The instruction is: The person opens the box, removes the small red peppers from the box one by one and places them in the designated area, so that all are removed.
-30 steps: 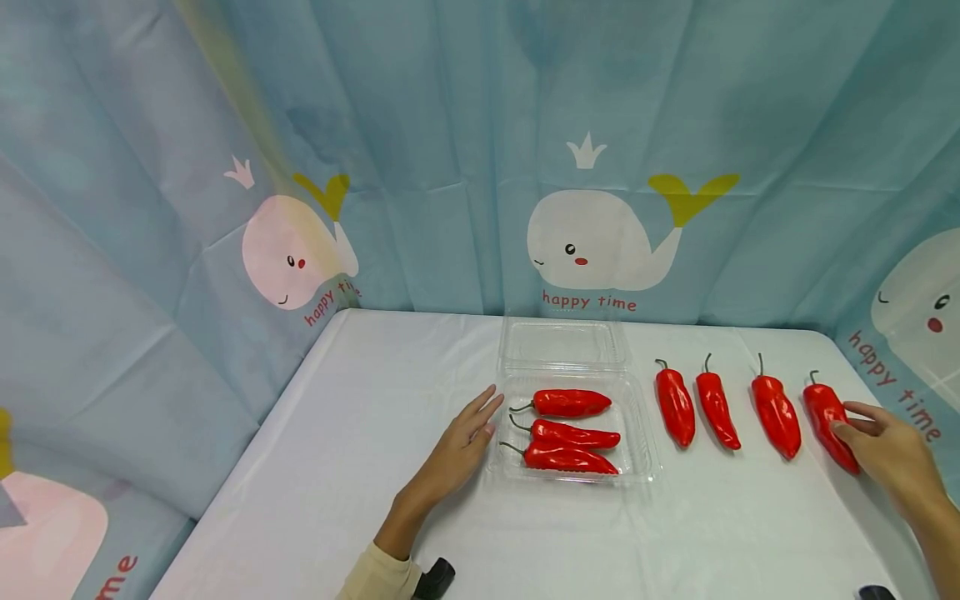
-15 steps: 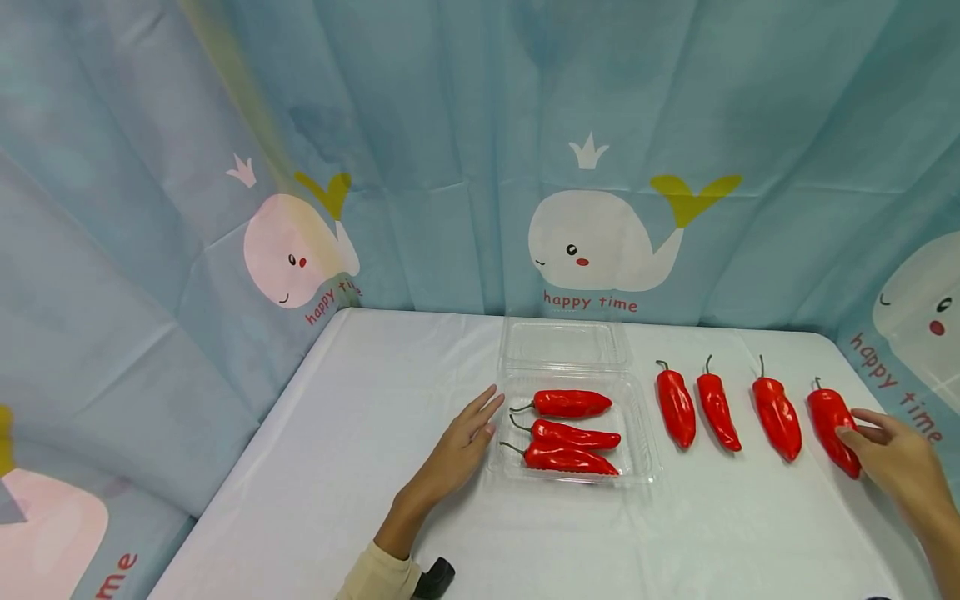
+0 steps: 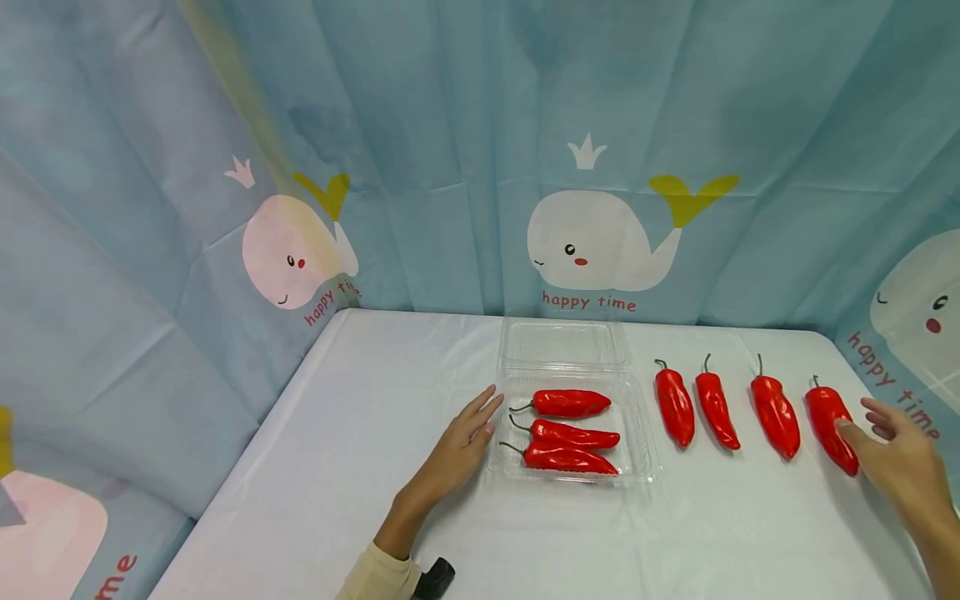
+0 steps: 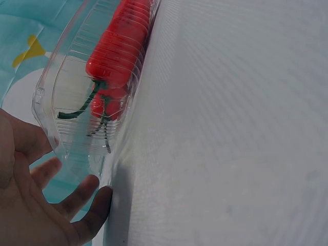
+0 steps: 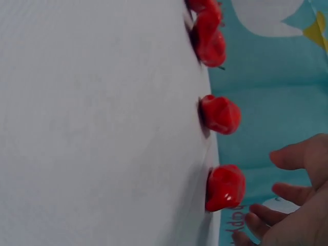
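My left hand [image 3: 456, 454] lies with fingers extended along the left side of a clear plastic clamshell box [image 3: 639, 433]. Its fingers spread at the box's end wall in the left wrist view. Three long red peppers lie crosswise in the box, among them the front pepper [image 3: 566, 457], stems to the left. At the far right, my right hand [image 3: 900, 454] is beside the rightmost red pepper [image 3: 827, 421], its thumb overlapping the pepper's edge in the head view. In the right wrist view, the loosely spread fingers of the right hand [image 5: 294, 215] stand off that pepper [image 5: 225, 187].
Three more red peppers lie in a row between box and right hand: one near the box [image 3: 676, 408], a thinner one [image 3: 717, 410] and a wide one [image 3: 776, 417]. The box's open lid [image 3: 562, 344] leans back toward the whale-print curtain [image 3: 450, 242] behind the white table [image 3: 337, 467].
The right hand has loosened from the rightmost pepper, its fingers lifting off to the right. That pepper has shifted slightly toward the front. The left hand stays put.
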`<state>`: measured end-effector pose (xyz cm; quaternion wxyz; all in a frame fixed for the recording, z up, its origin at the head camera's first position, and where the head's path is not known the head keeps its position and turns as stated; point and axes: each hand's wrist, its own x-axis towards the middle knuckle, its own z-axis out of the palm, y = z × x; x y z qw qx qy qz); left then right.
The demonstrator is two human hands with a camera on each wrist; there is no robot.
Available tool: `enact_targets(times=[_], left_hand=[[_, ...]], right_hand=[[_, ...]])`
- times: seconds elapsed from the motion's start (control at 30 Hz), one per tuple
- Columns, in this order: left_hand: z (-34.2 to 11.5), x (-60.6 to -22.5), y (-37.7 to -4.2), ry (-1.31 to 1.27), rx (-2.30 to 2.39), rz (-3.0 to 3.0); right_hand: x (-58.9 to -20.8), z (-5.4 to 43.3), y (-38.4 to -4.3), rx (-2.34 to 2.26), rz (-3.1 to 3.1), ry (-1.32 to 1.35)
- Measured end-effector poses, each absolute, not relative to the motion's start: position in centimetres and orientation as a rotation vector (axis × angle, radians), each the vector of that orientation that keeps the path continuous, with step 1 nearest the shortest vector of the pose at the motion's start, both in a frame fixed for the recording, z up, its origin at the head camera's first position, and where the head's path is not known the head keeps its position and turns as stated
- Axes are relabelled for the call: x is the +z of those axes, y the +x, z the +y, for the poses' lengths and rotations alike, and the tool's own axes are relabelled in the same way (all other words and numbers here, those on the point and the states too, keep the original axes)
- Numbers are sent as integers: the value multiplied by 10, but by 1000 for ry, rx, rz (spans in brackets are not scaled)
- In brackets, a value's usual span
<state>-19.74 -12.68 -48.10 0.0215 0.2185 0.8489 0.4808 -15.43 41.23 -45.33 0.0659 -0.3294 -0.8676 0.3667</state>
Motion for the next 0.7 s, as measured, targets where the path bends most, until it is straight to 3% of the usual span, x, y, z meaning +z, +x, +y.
enact_targets(times=[0.7], left_hand=[[-127,-481,-197,679,1497,2624]], right_hand=[[-411,358,-140,1048,-2541,-806]])
